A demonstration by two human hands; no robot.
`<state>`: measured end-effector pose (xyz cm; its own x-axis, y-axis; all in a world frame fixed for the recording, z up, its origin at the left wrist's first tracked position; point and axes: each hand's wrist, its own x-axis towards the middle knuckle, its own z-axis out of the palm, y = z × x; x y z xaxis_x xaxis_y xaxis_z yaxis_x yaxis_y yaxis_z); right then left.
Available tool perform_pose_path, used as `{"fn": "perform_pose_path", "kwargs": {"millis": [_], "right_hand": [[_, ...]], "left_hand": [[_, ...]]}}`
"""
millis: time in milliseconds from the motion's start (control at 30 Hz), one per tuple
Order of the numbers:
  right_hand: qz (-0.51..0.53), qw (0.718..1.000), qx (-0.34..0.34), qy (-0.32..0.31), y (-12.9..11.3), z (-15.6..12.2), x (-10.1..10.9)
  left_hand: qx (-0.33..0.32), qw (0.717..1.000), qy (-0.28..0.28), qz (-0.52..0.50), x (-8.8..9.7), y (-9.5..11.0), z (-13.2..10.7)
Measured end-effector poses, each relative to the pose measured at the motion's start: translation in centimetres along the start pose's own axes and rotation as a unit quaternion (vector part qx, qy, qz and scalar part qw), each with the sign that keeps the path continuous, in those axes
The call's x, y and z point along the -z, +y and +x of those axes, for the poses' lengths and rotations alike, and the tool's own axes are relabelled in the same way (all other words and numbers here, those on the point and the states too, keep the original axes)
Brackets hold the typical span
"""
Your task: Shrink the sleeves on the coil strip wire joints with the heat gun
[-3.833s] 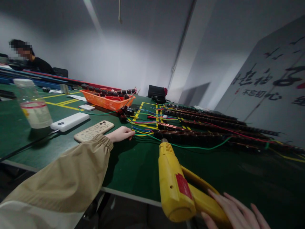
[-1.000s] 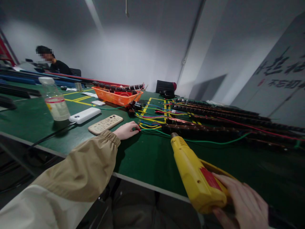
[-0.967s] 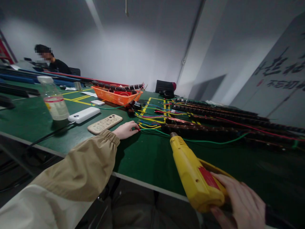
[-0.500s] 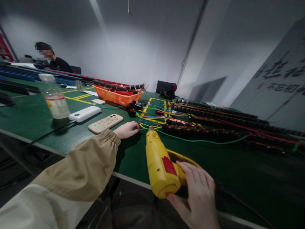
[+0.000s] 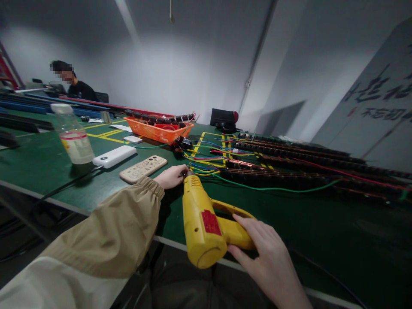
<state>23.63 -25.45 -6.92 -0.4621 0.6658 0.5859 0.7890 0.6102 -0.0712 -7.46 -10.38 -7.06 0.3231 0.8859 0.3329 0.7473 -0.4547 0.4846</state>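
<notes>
Heat gun (image 5: 198, 221) gripped in right hand (image 5: 268, 255).

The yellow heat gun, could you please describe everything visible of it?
The heat gun has a yellow, plastic-looking body with vent slots, a red label, a looped guard and a metallic-looking nozzle. The right hand holds its grip above the edge of the table, the nozzle pointing forward, close beside the left hand; whether they touch is unclear.

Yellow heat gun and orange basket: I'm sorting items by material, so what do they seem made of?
Yellow heat gun: probably hard plastic, faint sheen, judging by its moulded body with vent slots; its nozzle looks like dark, dull metal. Orange basket: likely moulded plastic, slightly glossy, with perforated, evenly coloured walls.
</notes>
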Motion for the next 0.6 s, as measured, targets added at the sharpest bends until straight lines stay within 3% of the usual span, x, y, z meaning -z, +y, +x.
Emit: {"fn": "perform_pose_path", "kwargs": {"millis": [333, 600], "right_hand": [[-0.062, 0.996, -0.033, 0.047, 2.9, -2.7, 1.0], [-0.151, 0.986, -0.045, 0.061, 7.5, -7.1, 3.3]], "left_hand": [[0.001, 1.0, -0.008, 0.016, 0.0, 0.3, 0.1], [-0.001, 1.0, -0.014, 0.016, 0.1, 0.0, 0.1]]}}
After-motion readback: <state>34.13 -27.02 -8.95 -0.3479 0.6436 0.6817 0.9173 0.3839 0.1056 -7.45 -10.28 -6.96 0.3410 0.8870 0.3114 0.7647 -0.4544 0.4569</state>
